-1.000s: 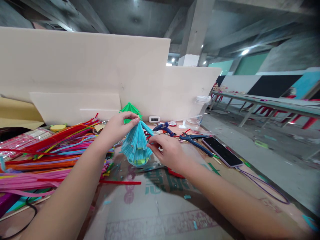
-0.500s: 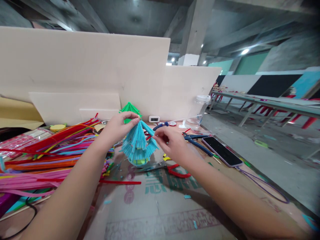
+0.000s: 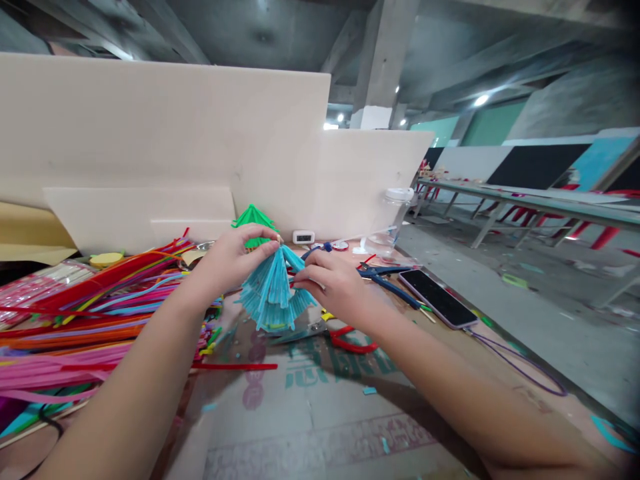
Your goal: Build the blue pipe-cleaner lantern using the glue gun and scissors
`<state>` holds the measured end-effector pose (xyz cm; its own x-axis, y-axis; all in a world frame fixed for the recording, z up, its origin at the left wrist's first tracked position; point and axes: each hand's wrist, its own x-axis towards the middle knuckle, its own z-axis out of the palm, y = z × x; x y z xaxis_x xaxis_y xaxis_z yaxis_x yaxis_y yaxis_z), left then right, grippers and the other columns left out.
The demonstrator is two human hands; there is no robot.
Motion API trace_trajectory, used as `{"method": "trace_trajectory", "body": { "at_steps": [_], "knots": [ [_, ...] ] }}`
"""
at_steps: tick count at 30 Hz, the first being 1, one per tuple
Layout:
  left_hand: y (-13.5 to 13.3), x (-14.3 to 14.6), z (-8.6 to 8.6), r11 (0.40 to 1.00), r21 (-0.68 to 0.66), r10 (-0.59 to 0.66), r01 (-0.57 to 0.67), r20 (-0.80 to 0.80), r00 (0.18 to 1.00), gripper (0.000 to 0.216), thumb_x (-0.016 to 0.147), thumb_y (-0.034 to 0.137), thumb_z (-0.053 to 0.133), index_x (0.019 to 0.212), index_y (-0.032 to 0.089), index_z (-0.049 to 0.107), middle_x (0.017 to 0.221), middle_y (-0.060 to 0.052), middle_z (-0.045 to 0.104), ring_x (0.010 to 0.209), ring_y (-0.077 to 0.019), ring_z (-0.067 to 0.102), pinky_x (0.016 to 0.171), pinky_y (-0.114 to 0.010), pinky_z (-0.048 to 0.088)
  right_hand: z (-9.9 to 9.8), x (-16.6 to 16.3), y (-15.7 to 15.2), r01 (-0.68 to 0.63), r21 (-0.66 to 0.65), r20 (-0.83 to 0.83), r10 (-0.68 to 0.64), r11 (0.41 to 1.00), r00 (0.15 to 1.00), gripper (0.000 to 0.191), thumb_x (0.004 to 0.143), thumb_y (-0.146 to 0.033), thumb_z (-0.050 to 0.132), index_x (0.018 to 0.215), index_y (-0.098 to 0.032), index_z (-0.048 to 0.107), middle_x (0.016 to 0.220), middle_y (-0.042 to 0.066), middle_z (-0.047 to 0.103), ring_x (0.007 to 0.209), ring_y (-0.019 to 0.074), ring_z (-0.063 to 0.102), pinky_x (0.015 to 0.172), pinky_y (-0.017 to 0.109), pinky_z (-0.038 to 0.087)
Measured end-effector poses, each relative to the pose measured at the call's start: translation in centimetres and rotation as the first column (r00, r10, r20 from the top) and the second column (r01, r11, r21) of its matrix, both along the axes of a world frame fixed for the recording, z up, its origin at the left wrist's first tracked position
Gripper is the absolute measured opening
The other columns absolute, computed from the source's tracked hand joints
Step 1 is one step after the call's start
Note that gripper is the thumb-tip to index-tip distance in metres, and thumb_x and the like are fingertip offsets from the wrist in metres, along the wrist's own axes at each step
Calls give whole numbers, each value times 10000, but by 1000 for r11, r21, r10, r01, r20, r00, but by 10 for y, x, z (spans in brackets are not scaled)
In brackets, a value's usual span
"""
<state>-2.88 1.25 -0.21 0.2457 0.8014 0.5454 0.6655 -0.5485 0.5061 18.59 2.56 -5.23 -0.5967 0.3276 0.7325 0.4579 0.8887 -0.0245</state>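
A blue tiered cone [image 3: 273, 293], shaped like a little tree and built from folded fuzzy strips, hangs upright above the board. My left hand [image 3: 245, 250] pinches its tip between thumb and fingers. At the cone's right side is my right hand [image 3: 333, 280], fingers bent and closed against the blue strips; what lies between the fingertips is hidden. Behind the left hand stands a similar green cone [image 3: 254, 217]. Below the blue cone lie scissors with red handles [image 3: 353, 340] on the printed cardboard [image 3: 310, 427].
On the left lies a heap of coloured pipe cleaners [image 3: 90, 333]. Blue-handled pliers [image 3: 393, 283], a phone [image 3: 437, 298] with a strap and a clear lidded cup [image 3: 395, 217] are at the right. A small digital clock [image 3: 303, 237] stands before the white panel [image 3: 165, 133].
My right hand has moved slightly inward and down along the blue cone's right side. The left hand keeps its pinch on the tip. The whole view has shifted a little.
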Motion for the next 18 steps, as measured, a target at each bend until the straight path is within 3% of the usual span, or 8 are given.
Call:
{"method": "trace_trajectory", "body": {
  "at_steps": [3, 5, 8, 10, 12, 15, 18],
  "knots": [
    [-1, 0, 1, 1000, -21, 10, -10, 3, 1000, 354, 848, 470, 496, 979, 194, 674, 1025, -46, 695, 941, -211, 620, 830, -281, 458, 12, 3, -2, -103, -216, -185, 63, 971, 981, 132, 907, -254, 542, 804, -189, 592, 1047, 76, 631, 995, 170, 583, 848, 317, 449],
    [-1, 0, 1, 999, -36, 17, -17, 9, 1000, 361, 847, 468, 494, 986, 187, 673, 1018, -50, 696, 929, -212, 622, 822, -282, 460, 21, 6, -6, -238, -433, -344, 85, 869, 935, 145, 930, -272, 493, 816, -194, 536, 1124, 78, 644, 1080, 171, 583, 905, 344, 447],
    [0, -1, 0, 999, -35, 13, -13, 18, 1000, 368, 848, 473, 494, 987, 183, 672, 1011, -55, 696, 909, -211, 623, 809, -282, 461, 31, 10, -10, -387, -682, -445, 68, 621, 893, 190, 952, -331, 425, 822, -203, 478, 766, 21, 689, 812, 156, 669, 777, 327, 509],
    [1, -2, -1, 999, -33, 13, -12, 19, 1000, 366, 846, 482, 501, 981, 189, 673, 1006, -51, 695, 904, -210, 622, 797, -280, 463, 33, 15, -8, -347, -763, -400, 25, 545, 916, 201, 937, -348, 438, 817, -195, 490, 574, -33, 601, 551, 128, 618, 607, 274, 505],
    [1, -3, -1, 999, -35, 1, -1, 20, 1000, 360, 845, 487, 507, 979, 196, 671, 1013, -46, 691, 916, -210, 621, 793, -278, 464, 32, 20, -3, -206, -778, -300, -64, 593, 952, 177, 911, -314, 472, 836, -176, 554, 592, -35, 595, 442, 92, 535, 491, 229, 441],
    [1, -5, 0, 998, -15, -63, 63, 9, 998, 332, 857, 469, 509, 976, 202, 666, 1057, -48, 673, 976, -213, 608, 809, -275, 463, 29, 25, 7, -8, -695, -192, -176, 719, 966, 173, 868, -239, 521, 924, -163, 666, 750, 8, 666, 520, 84, 543, 506, 217, 414],
    [-1, -5, 1, 990, 17, -139, 139, -15, 990, 286, 876, 430, 511, 960, 201, 661, 1083, -54, 656, 1027, -208, 592, 863, -287, 455, 26, 24, 11, -5, -615, -188, -141, 788, 972, 207, 849, -229, 567, 989, -175, 709, 858, 30, 695, 676, 110, 584, 608, 234, 436]
  ]
}}
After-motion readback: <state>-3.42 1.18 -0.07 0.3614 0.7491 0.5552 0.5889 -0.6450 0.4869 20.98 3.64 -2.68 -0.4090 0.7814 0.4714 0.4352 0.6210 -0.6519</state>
